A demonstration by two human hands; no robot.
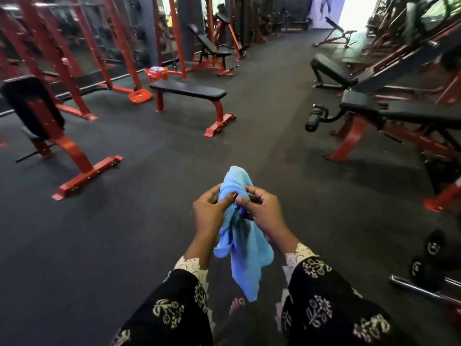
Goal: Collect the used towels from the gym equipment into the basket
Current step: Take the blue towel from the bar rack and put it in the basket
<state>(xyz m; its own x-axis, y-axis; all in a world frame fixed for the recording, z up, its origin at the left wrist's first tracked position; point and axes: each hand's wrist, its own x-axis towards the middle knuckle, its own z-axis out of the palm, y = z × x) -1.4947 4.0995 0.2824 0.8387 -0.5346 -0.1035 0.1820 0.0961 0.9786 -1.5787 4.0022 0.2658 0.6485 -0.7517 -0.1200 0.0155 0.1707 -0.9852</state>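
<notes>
A light blue towel [243, 248] hangs bunched in front of me over the dark floor. My left hand [210, 216] grips its left side and my right hand [262, 211] pinches it from the right, both near the top of the cloth. Far ahead on the floor, behind a flat bench, stands a red basket [156, 75] with a pale purple towel [157, 69] in it.
A flat black bench [188, 92] on red legs stands between me and the basket, with a red lid or tray [140, 96] on the floor beside it. An upright seat [37, 113] is at left, adjustable benches [389, 113] and dumbbells [434, 248] at right. An aisle of dark floor runs ahead.
</notes>
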